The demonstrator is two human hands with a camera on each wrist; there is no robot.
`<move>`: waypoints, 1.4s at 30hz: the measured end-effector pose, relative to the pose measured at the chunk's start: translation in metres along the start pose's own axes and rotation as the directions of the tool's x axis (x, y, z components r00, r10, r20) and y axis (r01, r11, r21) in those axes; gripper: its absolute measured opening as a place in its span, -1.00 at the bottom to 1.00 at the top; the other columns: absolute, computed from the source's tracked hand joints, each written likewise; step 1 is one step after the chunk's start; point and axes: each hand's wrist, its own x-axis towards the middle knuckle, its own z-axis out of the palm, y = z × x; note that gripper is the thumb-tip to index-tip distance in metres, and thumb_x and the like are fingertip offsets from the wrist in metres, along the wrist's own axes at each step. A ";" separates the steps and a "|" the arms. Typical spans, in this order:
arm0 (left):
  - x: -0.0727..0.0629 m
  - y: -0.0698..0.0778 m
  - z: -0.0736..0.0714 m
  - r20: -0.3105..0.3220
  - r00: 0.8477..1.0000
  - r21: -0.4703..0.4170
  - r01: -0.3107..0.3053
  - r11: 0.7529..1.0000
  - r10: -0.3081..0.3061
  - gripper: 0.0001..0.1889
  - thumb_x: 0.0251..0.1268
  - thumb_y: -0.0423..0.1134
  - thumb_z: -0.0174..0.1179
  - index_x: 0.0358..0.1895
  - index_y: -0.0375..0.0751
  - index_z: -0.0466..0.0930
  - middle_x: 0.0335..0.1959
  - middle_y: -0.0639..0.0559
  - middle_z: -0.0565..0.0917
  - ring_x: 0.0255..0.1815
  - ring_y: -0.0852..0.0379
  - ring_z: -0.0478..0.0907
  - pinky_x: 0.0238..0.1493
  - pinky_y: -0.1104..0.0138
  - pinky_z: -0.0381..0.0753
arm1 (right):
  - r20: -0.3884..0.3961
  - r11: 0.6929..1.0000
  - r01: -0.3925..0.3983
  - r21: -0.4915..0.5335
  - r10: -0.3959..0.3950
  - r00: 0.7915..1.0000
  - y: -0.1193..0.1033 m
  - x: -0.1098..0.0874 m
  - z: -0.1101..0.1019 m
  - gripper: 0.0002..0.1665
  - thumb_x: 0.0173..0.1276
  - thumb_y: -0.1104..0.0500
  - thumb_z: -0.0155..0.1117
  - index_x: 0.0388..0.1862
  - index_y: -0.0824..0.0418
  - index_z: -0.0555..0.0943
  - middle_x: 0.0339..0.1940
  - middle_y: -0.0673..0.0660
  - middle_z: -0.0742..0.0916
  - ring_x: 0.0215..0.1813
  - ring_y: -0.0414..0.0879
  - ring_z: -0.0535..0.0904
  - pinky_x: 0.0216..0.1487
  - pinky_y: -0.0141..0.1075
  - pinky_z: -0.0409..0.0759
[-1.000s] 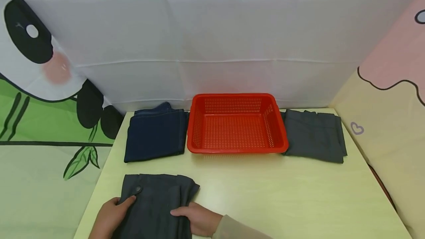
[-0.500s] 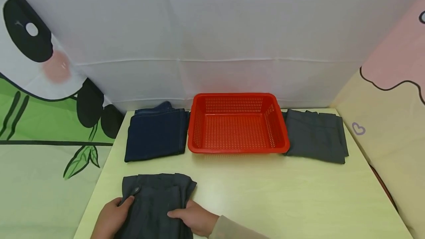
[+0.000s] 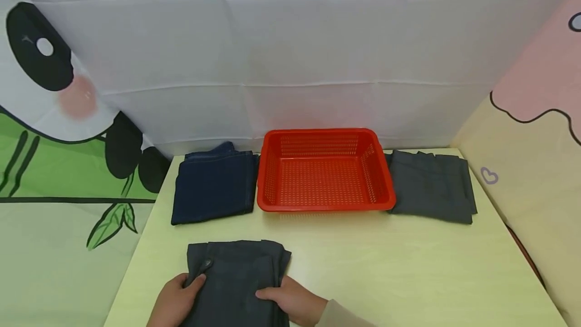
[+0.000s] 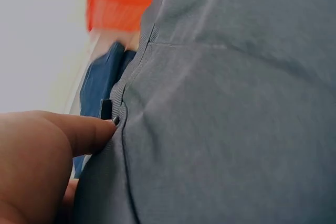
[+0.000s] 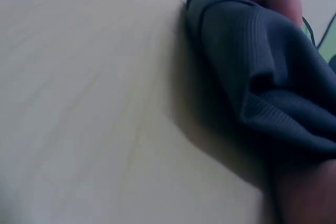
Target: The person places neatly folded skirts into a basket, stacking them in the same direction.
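Note:
Dark grey trousers [image 3: 238,286], folded at the waist with a button near the upper left corner, lie between my two hands at the front of the table. My left hand [image 3: 176,296] grips their left edge, thumb on top just below the button. On the opposite edge, my right hand [image 3: 297,301] pinches the layers with its thumb on top and its fingers hidden underneath. In the left wrist view, the thumb of my left hand [image 4: 58,145] presses the waistband side. The right wrist view shows the trousers [image 5: 247,61] casting a shadow on the table.
A red plastic basket [image 3: 326,205] stands at the back middle of the pale yellow table [image 3: 408,266]. Folded dark blue jeans [image 3: 215,185] lie to its left. Another folded dark grey garment [image 3: 431,185] lies to its right. A white cloth backdrop [image 3: 317,54] rises behind.
Both hands have moved to the right with the trousers, which first shifted slightly left. The basket, jeans and other grey garment stay where they were.

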 end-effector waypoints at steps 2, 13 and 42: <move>-0.001 0.008 0.009 0.005 1.000 -0.012 -0.017 1.000 0.017 -0.32 0.48 0.20 0.13 0.01 -0.53 0.57 -0.34 -0.11 0.65 -0.35 0.00 0.57 -0.31 0.08 0.56 | 0.003 1.000 0.012 -0.012 -0.012 1.000 -0.001 -0.009 -0.010 -0.16 0.53 0.22 0.23 0.67 0.20 0.11 0.45 0.14 0.51 0.37 0.05 0.51 0.38 -0.01 0.48; -0.010 0.038 0.044 0.040 0.999 -0.077 -0.028 0.997 0.031 -0.27 0.46 0.17 0.20 0.17 -0.59 0.49 -0.23 -0.17 0.66 -0.27 -0.04 0.60 -0.22 0.02 0.60 | -0.058 0.998 0.045 -0.044 -0.048 0.997 -0.005 -0.044 -0.039 -0.16 0.52 0.15 0.24 0.65 0.26 0.13 0.42 0.18 0.53 0.35 0.07 0.53 0.37 -0.02 0.48; -0.025 0.089 0.128 0.239 0.943 -0.468 -0.096 0.878 0.231 -0.27 0.49 0.00 0.24 0.38 -0.61 0.29 -0.01 -0.15 0.70 -0.04 -0.08 0.69 -0.01 -0.01 0.66 | -0.279 0.991 -0.011 -0.136 -0.027 0.960 -0.028 -0.132 -0.114 -0.01 0.57 -0.02 0.23 0.65 0.41 -0.06 0.43 0.27 0.51 0.28 0.12 0.58 0.28 0.03 0.56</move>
